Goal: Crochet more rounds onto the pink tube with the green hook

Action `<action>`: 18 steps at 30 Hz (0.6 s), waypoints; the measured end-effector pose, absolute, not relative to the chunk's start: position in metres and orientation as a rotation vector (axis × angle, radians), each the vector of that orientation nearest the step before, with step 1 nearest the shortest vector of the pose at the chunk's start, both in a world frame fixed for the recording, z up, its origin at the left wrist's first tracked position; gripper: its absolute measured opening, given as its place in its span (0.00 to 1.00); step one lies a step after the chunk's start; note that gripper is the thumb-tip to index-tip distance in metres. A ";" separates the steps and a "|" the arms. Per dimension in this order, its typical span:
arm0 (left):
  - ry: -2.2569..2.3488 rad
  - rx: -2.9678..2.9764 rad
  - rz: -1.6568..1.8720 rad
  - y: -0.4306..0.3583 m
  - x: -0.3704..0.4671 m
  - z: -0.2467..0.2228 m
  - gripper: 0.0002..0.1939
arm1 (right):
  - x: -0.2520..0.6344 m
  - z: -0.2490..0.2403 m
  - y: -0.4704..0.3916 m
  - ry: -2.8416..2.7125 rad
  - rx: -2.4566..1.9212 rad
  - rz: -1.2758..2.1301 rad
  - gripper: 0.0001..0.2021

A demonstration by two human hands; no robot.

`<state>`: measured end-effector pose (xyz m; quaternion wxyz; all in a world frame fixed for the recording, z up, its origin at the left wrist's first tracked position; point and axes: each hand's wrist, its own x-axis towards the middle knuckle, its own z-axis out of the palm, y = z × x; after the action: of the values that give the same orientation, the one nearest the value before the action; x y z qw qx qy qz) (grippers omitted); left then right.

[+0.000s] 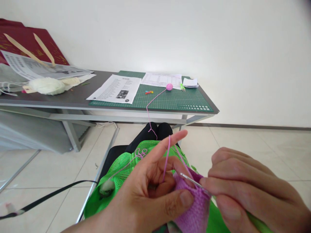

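Observation:
My left hand (pixel 157 184) pinches the top edge of a purple crocheted piece (pixel 194 207) between thumb and fingers. Its index finger points up with a strand of pink yarn (pixel 167 158) looped over it. In my right hand (pixel 238 184) is a crochet hook (pixel 193 182) with a silver shaft and a green handle. The hook's tip lies over the upper edge of the crocheted piece, close to my left fingers. A pink yarn ball (pixel 169 86) sits on the table, and its strand runs down over the edge to my lap.
A green cutting mat (pixel 157 100) on the table (pixel 80 94) bears printed sheets (pixel 116 89), colourful stitch markers (pixel 149 92), green snips (pixel 182 87) and small white papers (pixel 190 83). White yarn (pixel 47 85) and a dark red bag (pixel 31 42) are at left. Loose yarn lies on my green vest (pixel 121 161).

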<state>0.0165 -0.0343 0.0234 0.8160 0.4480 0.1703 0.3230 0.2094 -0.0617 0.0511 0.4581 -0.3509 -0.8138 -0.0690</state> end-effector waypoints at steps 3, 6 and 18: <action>0.361 0.954 0.681 -0.033 0.017 0.024 0.32 | 0.206 0.057 -0.060 -1.998 -0.871 -0.179 0.19; 0.345 0.960 0.667 -0.031 0.018 0.024 0.31 | 0.202 0.065 -0.055 -2.040 -0.864 -0.131 0.25; 0.390 0.898 0.648 -0.034 0.019 0.024 0.32 | 0.221 0.062 -0.074 -2.139 -0.977 0.112 0.25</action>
<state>0.0193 -0.0343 0.0244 0.8327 0.4234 0.1841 0.3056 0.2212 -0.0739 0.0617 0.3838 -0.3832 -0.8390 0.0440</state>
